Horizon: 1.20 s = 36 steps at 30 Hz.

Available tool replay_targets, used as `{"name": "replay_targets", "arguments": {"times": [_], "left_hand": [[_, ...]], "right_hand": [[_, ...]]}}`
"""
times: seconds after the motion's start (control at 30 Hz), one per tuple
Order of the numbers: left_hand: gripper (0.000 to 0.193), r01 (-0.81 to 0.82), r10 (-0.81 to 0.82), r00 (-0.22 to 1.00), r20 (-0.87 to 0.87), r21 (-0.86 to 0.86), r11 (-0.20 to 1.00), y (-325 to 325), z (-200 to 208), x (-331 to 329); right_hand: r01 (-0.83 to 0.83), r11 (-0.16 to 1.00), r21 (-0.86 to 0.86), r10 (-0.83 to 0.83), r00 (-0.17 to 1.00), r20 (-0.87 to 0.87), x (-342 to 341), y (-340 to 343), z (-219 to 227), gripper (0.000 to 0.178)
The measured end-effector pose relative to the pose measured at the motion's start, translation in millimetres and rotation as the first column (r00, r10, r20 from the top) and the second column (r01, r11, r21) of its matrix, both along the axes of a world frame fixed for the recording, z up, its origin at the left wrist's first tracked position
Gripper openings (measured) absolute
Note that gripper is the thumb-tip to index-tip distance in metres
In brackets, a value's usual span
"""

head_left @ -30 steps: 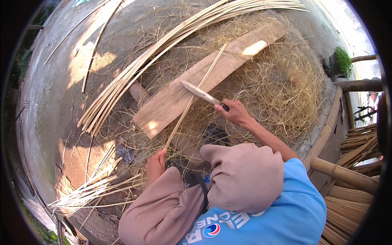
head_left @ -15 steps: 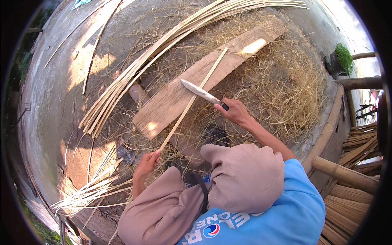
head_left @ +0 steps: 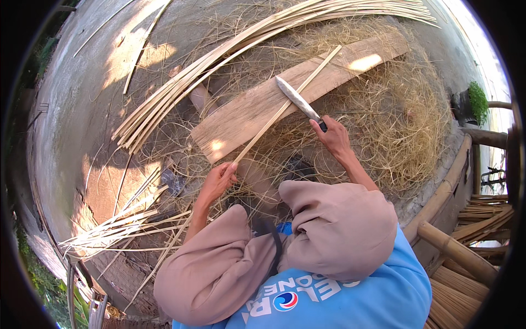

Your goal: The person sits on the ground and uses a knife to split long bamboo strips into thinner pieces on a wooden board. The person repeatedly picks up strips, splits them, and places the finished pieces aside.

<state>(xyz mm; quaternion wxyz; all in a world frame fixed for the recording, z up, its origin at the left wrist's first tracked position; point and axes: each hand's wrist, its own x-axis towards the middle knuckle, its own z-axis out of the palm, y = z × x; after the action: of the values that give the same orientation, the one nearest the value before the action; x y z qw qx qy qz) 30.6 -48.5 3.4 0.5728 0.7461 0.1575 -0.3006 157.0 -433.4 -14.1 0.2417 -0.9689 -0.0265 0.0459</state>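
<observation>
My left hand [head_left: 221,178] pinches the near end of a thin pale bamboo strip [head_left: 257,137]. The strip slants away to the upper right and crosses a wooden plank [head_left: 235,118]. In my right hand [head_left: 333,134] is a knife [head_left: 298,101], gripped by its dark handle. Its long blade points to the upper left and lies across the strip, over the plank. Whether the edge bites into the strip I cannot tell.
Beyond the plank lies a long bundle of bamboo strips [head_left: 219,52]. Curly shavings [head_left: 400,131] heap up right of the plank. More cut strips [head_left: 120,227] lie at the lower left. A bamboo rail [head_left: 446,181] runs along the right, with stacked strips [head_left: 457,285] behind it.
My left hand has moved up and to the right with the strip, its near end now closer to the plank. The view has shifted, and the knife remains across the strip.
</observation>
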Motion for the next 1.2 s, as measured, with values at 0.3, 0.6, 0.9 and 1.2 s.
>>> {"name": "replay_targets", "arguments": {"times": [0.3,0.6,0.9,1.2], "left_hand": [[0.047,0.151,-0.098,0.928,-0.361,0.124,0.981,174.0,20.8,-159.0],[0.043,-0.077,0.05,0.992,0.116,0.246,0.966,90.3,-0.8,-93.9],[0.04,-0.094,-0.009,0.971,0.239,0.415,0.905,15.1,12.7,-35.1],[0.045,-0.144,0.14,0.979,-0.145,-0.015,0.99,45.2,20.5,-35.1]], "right_hand": [[0.263,0.96,-0.1,-0.265,0.964,-0.011,108.5,-77.3,12.4,0.071],[0.099,0.967,0.236,-0.068,0.988,-0.136,14.0,31.6,9.5,0.061],[-0.196,0.978,0.075,0.204,0.972,-0.119,-12.5,27.0,18.3,0.055],[0.202,0.968,0.146,-0.179,0.971,-0.155,42.8,-46.0,6.5,0.068]]}}
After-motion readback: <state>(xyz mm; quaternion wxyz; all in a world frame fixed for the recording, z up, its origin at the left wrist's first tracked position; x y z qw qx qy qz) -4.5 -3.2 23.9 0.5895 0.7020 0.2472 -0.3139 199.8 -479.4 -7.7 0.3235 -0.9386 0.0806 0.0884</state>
